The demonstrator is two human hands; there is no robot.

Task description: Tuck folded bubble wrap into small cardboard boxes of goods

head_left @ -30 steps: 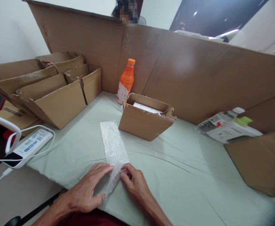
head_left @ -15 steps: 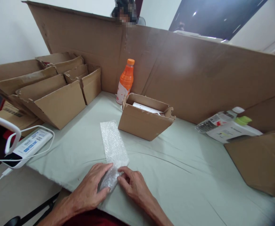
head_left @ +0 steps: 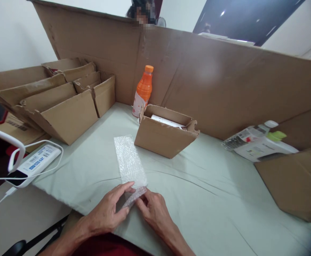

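1 long, narrow strip of clear bubble wrap (head_left: pixel 130 160), whitish where its small bubbles catch light, lies on the pale green cloth (head_left: pixel 198 199) before the cardboard box (head_left: pixel 166 138). Its far part is flat, its near end folded up. The person's right hand (head_left: pixel 156 209) pinches the fold; the left hand (head_left: pixel 106 211) curves wide at it, grip unclear.

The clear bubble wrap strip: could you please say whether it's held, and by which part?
The right hand holds the strip by its folded near end; the left hand touches it, grip unclear.
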